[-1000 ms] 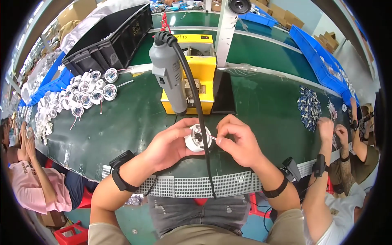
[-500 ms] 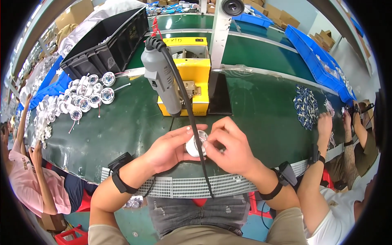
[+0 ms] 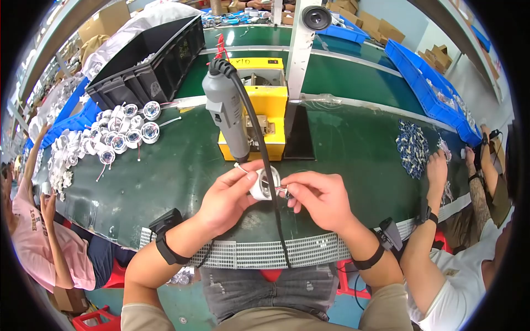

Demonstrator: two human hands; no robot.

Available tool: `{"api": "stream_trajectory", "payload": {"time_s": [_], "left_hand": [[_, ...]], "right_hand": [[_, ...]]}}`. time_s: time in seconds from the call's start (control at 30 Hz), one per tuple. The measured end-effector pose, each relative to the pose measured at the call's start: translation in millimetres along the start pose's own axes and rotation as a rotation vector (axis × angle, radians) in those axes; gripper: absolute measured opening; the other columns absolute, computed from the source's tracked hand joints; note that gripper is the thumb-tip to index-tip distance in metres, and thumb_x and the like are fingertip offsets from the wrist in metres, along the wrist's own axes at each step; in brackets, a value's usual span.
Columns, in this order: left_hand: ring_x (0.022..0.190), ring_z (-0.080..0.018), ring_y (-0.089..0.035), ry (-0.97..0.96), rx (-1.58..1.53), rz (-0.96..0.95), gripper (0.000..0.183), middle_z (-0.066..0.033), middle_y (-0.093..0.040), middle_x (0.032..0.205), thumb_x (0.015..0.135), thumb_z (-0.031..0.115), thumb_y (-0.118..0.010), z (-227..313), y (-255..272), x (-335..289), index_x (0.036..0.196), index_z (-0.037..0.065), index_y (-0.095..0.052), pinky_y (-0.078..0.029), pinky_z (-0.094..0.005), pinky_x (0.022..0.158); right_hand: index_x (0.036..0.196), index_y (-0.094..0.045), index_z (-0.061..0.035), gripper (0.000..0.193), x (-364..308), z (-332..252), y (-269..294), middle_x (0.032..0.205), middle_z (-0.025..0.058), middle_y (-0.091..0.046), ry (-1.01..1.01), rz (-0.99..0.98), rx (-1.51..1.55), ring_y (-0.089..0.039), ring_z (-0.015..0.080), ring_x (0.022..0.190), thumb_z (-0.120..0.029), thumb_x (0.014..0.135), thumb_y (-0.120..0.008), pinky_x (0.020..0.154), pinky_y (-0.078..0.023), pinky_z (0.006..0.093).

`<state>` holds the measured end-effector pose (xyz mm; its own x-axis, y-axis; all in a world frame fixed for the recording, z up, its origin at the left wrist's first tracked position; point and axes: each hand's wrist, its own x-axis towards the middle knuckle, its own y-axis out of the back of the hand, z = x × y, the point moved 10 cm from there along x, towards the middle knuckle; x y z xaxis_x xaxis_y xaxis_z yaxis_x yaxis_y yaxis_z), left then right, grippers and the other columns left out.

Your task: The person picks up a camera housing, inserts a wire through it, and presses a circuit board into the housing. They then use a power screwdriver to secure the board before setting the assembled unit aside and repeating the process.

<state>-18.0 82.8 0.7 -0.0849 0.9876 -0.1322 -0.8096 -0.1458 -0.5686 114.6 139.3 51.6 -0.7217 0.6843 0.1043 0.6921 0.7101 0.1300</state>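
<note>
My left hand [image 3: 223,199] grips a white round housing [image 3: 258,191] by its side, its open face turned to the right. A thin lead with a small white connector [image 3: 239,167] sticks out by my left fingertips. In my right hand [image 3: 324,201], thumb and forefinger pinch a small wired part [image 3: 284,190] at the housing's mouth; fine red and white wires show there, though the part is mostly hidden by fingers. A grey electric screwdriver [image 3: 225,113] hangs just beyond my hands, and its black cable [image 3: 257,132] passes in front of the housing.
A yellow machine [image 3: 268,99] stands behind the screwdriver. Many white round housings [image 3: 118,134] lie heaped at left, near a black crate [image 3: 146,69]. At right are a pile of small blue parts [image 3: 412,148], a blue tray [image 3: 428,91] and a co-worker's hand [image 3: 437,168]. Another co-worker sits at left.
My right hand has drawn slightly right from the housing, and wires now show between its fingers and the housing. The connector lead has come into sight by my left hand.
</note>
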Motion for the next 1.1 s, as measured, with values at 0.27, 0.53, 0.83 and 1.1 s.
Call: {"api": "stream_trajectory", "payload": {"time_s": [0.27, 0.53, 0.83, 1.1], "left_hand": [[0.127, -0.0232, -0.046, 0.019, -0.027, -0.325, 0.047, -0.0112, -0.041, 0.144, 0.1, 0.012, -0.043, -6, -37, -8, 0.145, 0.003, -0.033, -0.036, -0.0409, 0.107], [0.131, -0.0236, -0.041, 0.057, -0.068, -0.326, 0.05, -0.0125, -0.034, 0.149, 0.101, 0.012, -0.039, -10, -41, -10, 0.149, 0.004, -0.025, -0.034, -0.042, 0.109], [0.135, -0.0243, -0.036, 0.056, -0.119, -0.412, 0.065, -0.0125, -0.034, 0.148, 0.101, 0.023, -0.044, -11, -50, -16, 0.153, 0.009, -0.007, -0.027, -0.0436, 0.112], [0.111, -0.0122, -0.053, 0.116, 0.424, -0.331, 0.061, -0.0036, -0.055, 0.125, 0.094, 0.01, -0.059, -18, -31, -6, 0.147, 0.005, -0.03, -0.049, -0.0321, 0.092]], "right_hand": [[0.096, -0.066, 0.0053, 0.01, 4, 20, -6, 0.093, 0.0107, -0.063, -0.129, 0.084, 0.409, -0.065, 0.016, 0.069, 0.003, 0.086, -0.065, 0.062, -0.057, 0.0257], [0.092, -0.067, 0.0027, 0.017, 0, 1, -1, 0.079, 0.0061, -0.066, 0.171, 0.154, -0.006, -0.062, 0.0114, 0.068, 0.002, 0.077, -0.075, 0.061, -0.05, 0.0225], [0.095, -0.066, 0.0003, 0.03, -4, -19, -1, 0.105, 0.0098, -0.058, 0.369, 0.255, -0.126, -0.065, 0.017, 0.085, -0.005, 0.07, -0.082, 0.07, -0.053, 0.0282], [0.095, -0.067, 0.0004, 0.024, 7, -5, -6, 0.091, 0.0089, -0.065, 0.288, 0.143, -0.265, -0.067, 0.0157, 0.075, -0.006, 0.075, -0.078, 0.063, -0.054, 0.0268]]}}
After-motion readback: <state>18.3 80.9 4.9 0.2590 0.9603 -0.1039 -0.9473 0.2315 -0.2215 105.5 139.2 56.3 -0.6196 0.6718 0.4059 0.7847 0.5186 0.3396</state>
